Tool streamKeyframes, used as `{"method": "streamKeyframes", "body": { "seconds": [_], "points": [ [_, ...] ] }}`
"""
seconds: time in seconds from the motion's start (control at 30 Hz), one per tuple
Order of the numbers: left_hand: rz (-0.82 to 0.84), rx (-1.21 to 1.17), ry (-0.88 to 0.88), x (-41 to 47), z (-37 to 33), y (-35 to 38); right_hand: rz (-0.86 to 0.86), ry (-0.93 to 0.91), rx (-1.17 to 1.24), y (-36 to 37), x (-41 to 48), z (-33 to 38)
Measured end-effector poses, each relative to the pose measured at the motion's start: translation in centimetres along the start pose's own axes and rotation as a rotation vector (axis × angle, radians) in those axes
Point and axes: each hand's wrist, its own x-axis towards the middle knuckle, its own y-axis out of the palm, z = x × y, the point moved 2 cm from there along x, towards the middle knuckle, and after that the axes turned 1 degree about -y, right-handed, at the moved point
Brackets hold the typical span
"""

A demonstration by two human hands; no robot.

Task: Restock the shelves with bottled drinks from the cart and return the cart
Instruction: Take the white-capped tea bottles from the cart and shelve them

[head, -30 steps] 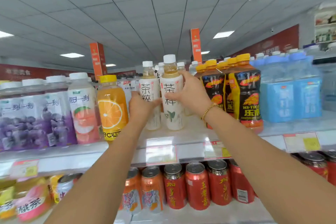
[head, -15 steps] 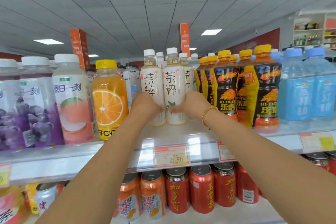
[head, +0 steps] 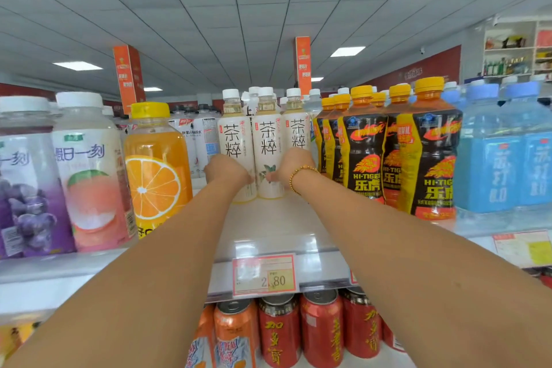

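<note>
A: Status, left to right?
B: Well left of the fingers: grape bottle [head: 27,182], peach bottle [head: 89,173], orange bottle [head: 156,164]. All are upright at the front of the shelf [head: 277,227].
A: Hands?
B: Left hand [head: 228,170] grips the lower half of the left tea [head: 236,140]. Its fingers curl round the bottle's left side, tips hidden behind it. Right hand [head: 294,166] grips the mid tea [head: 268,140] low down, fingers round its right side, thumb on the front label. Bracelet [head: 301,172] on that wrist.
A: Where are the teas?
B: Both upright with bases on the shelf, touching each other, set back from the front edge. The thumbs nearly meet in front of the seam between them.
A: Right of the fingers?
B: Third tea [head: 297,131] just beside the right fingers. Then energy drinks [head: 430,158], then blue bottles [head: 501,158] further out.
A: Below?
B: Price tag [head: 264,275] on the shelf lip under the hands, cans [head: 279,334] one level down.
</note>
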Motion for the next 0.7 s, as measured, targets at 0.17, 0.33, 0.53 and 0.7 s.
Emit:
{"method": "streamKeyframes", "body": {
  "seconds": [0.17,0.33,0.53,0.7],
  "points": [
    [-0.002,0.007,-0.002,1.8,0.4,0.8,-0.038,0.023,0.007,0.6,2.0,0.5],
    [-0.043,-0.020,-0.013,3.0,0.8,1.7,-0.076,0.029,0.033,1.9,3.5,0.2],
    [-0.061,-0.145,-0.072,4.1,1.0,2.4,-0.077,0.021,0.039,3.0,4.3,-0.2],
    [-0.083,-0.153,-0.079,4.1,0.8,2.8,-0.081,0.003,0.021,3.0,4.2,-0.3]
  ]
}}
